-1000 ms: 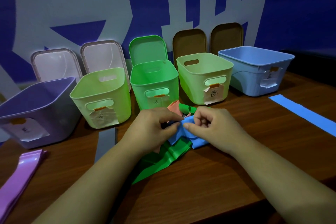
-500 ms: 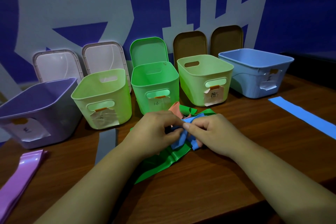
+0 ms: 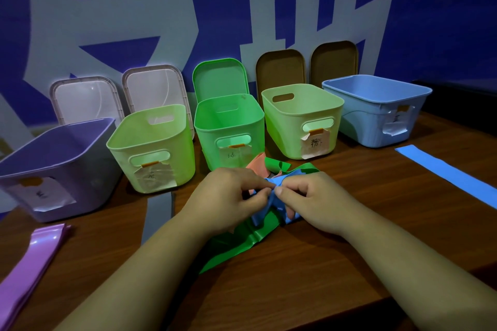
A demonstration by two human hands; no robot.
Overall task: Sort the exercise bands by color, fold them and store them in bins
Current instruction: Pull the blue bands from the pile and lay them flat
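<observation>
Wooden table (image 3: 295, 290) against a blue wall (image 3: 430, 8), open bins (image 3: 285, 129) lined up at the back. Left hand (image 3: 226, 196) and right hand (image 3: 314, 201) both pinching the crumpled blue band (image 3: 278, 179) mid-table, on top of a green band (image 3: 242, 244), just in front of the green bin (image 3: 205, 153).

**Smooth plastic, rubbery sheet, grained wood**

The green bin (image 3: 228, 126) is smooth moulded plastic with a soft sheen, and so is the pale green bin (image 3: 153, 153) to its left. Crinkled paper labels (image 3: 314, 145) are taped on the bin fronts. Behind it to the left lean clear, glossy plastic lids (image 3: 86, 99); behind to the right are matt brown lids (image 3: 279, 70). The table (image 3: 349, 250) under it is dark wood grain with a low gloss. In front of it the green band (image 3: 242, 242) and crumpled blue band (image 3: 274, 196) look thin, matt and rubbery. Far to its left the purple band (image 3: 27, 263) shines
</observation>
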